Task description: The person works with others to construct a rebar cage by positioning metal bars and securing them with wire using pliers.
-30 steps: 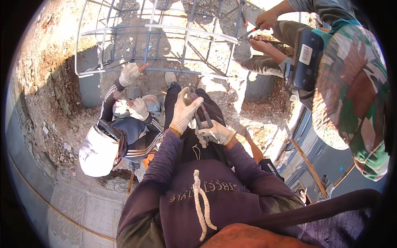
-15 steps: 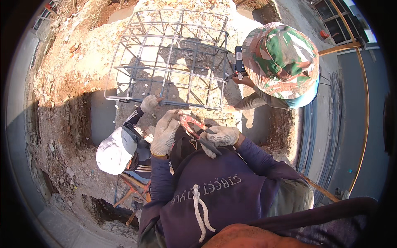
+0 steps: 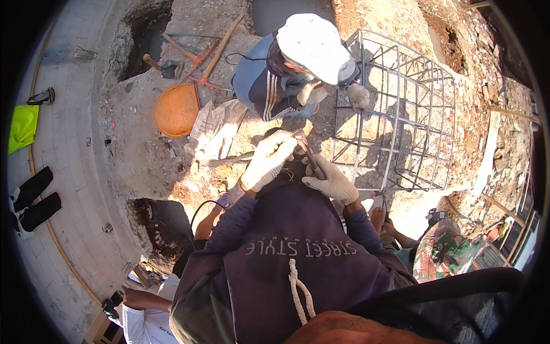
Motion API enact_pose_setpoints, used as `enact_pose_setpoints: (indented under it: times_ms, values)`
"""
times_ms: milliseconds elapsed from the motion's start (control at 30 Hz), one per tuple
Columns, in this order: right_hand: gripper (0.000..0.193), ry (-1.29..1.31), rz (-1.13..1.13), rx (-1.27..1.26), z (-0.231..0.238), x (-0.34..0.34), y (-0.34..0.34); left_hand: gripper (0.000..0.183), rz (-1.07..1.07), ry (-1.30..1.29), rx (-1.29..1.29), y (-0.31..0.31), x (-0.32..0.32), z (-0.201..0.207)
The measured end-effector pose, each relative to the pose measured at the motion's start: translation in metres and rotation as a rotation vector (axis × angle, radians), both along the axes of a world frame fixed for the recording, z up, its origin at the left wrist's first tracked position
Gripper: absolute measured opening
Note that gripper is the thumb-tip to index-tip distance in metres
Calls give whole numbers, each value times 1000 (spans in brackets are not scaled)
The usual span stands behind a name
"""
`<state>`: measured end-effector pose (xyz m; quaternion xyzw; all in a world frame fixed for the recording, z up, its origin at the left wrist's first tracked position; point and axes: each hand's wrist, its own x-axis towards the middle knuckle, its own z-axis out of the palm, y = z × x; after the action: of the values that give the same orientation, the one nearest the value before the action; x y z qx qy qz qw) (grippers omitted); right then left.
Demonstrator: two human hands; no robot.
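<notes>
Head view: one pair of pincers (image 3: pixel 310 155) is slanting between the left hand (image 3: pixel 269 157) and the right hand (image 3: pixel 332 182), both gloved.
The right hand is curling closed around the handles; the left hand is bringing its fingertips together at the tool's head, though whether it is gripping cannot be told. The pincers are lying just beyond the wearer's dark sweatshirt (image 3: pixel 286 221). Ahead, a white-capped co-worker (image 3: pixel 312 49) is crouching beside a steel-bar cage (image 3: pixel 395 117); to the left, an orange rounded object (image 3: pixel 176 110) is resting beside a pale sack (image 3: pixel 217 127).
</notes>
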<state>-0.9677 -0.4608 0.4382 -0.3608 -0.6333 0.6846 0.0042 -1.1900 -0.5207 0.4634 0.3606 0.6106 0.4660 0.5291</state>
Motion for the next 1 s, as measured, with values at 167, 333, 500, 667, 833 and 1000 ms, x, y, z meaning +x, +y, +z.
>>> enact_pose_setpoints:
  times_ms: [167,333,500,667,833,1000]
  values:
    - [59,-41,289,168,-8,-98,10,26,518,-55,-27,-35,-59,-30]
    - [71,70,444,188,-17,-207,24,28,801,10,-109,-48,-149,-53]
    - [80,89,518,-7,-38,-315,31,29,827,22,-19,-57,-261,-77]
    - [62,176,495,92,-38,-383,33,25,1099,-102,128,-73,-383,-56]
    - [56,453,-31,-684,-4,-416,27,26,1141,133,197,-91,-471,-12]
    - [42,574,-263,-450,12,-431,79,34,1164,261,111,-89,-513,-2]
